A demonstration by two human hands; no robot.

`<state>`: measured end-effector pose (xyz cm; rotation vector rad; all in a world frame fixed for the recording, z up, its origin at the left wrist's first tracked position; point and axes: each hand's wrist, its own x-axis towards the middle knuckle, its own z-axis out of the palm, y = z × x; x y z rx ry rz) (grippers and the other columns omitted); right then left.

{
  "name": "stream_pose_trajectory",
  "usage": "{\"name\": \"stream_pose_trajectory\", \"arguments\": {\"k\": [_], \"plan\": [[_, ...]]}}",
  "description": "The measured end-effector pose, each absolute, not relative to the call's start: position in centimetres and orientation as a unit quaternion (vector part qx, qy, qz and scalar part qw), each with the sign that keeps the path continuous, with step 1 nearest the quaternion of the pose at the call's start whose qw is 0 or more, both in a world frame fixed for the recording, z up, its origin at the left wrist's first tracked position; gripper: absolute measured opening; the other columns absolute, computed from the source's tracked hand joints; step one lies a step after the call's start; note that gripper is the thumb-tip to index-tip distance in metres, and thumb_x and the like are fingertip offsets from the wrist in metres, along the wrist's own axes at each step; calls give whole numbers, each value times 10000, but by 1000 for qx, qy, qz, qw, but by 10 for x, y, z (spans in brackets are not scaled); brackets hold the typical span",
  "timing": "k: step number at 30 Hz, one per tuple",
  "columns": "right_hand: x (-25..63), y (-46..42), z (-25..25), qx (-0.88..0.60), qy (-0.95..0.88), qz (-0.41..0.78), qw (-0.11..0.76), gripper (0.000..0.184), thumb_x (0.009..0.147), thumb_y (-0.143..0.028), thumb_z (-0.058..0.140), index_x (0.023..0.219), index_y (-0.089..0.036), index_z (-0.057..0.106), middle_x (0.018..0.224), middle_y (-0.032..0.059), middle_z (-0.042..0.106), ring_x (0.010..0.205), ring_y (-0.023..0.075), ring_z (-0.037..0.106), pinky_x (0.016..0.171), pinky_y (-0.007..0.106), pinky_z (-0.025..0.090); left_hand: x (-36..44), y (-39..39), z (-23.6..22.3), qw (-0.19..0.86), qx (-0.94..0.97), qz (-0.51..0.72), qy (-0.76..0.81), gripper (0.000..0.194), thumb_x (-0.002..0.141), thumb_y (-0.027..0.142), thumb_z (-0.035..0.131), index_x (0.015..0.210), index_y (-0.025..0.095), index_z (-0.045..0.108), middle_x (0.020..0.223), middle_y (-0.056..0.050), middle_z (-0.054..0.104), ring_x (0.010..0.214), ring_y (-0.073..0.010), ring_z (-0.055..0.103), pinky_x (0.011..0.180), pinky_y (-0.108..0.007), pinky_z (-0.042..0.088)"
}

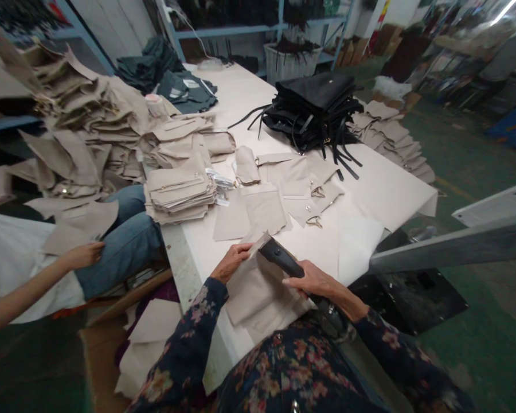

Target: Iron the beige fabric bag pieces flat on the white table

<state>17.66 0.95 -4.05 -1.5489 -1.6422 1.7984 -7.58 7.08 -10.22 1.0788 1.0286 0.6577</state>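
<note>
My left hand (231,263) pinches the raised edge of a beige fabric panel (253,298) lying at the near edge of the white work table (370,172). My right hand (316,281) grips a black elongated tool (281,257) pressed against that panel. Its lower end disappears behind my hand and floral sleeve. Loose beige panels (262,209) and a stack of beige panels with zips (178,192) lie just beyond my hands. Small metal rings and clips (313,222) rest on the loose pieces.
A seated person in jeans (124,252) at the left rests a hand on a beige panel (83,226). Black bags with straps (313,109) are piled across the table. A grey metal bar (451,246) juts in at the right, and a cardboard box (98,367) stands below the table's left edge.
</note>
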Motion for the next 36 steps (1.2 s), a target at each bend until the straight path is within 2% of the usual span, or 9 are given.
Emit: {"name": "stream_pose_trajectory", "arguments": {"k": [3,7,14,19,24,28,32,36], "plan": [[169,21,-42,-530,-563,617,148,247,783,-381,650,768,-165,530,498,-33,549,403,117,506,375,192,385,-68,60,-110,716,425,305,461,444,627,225,596,1040,116,720,855,-42,731,765,-209,643,744,-307,476],[170,32,-36,-553,-555,598,172,296,809,-392,617,662,-164,501,461,-26,527,384,105,493,377,190,387,-62,56,-118,763,337,331,441,504,585,246,644,1059,86,702,834,-72,732,729,-225,656,733,-336,488],[183,5,-38,-537,-551,627,126,267,793,-390,652,756,-163,517,484,-33,544,388,109,498,362,185,388,-65,63,-120,779,294,368,415,471,538,192,674,992,72,720,908,-111,737,828,-252,675,786,-340,496],[169,7,-45,-533,-549,630,131,247,798,-378,642,730,-173,523,476,-35,545,392,112,498,375,190,388,-61,57,-117,774,297,382,408,506,569,229,643,1052,89,703,931,-101,735,853,-255,671,811,-361,497],[177,24,-42,-576,-535,592,177,359,821,-389,595,556,-164,508,414,-8,518,371,108,477,389,205,375,-63,52,-109,710,356,359,491,486,576,255,595,1021,98,715,827,-48,735,784,-239,660,751,-340,502],[201,25,-28,-598,-529,568,201,370,806,-412,604,552,-163,505,422,2,529,384,113,494,414,212,401,-74,62,-80,657,403,374,516,509,594,220,534,1057,101,710,787,-19,729,700,-199,638,675,-285,488],[219,16,-20,-614,-512,563,209,358,788,-432,608,570,-170,496,421,3,522,370,117,482,395,219,397,-97,85,-22,528,495,401,562,461,623,221,508,1013,113,729,749,0,707,738,-203,617,678,-270,481],[229,4,-20,-623,-509,561,196,353,771,-455,618,594,-171,504,440,3,532,371,119,479,380,219,382,-105,90,39,323,654,397,557,455,700,220,453,1067,147,711,796,-15,662,864,-227,599,838,-326,473]]}}
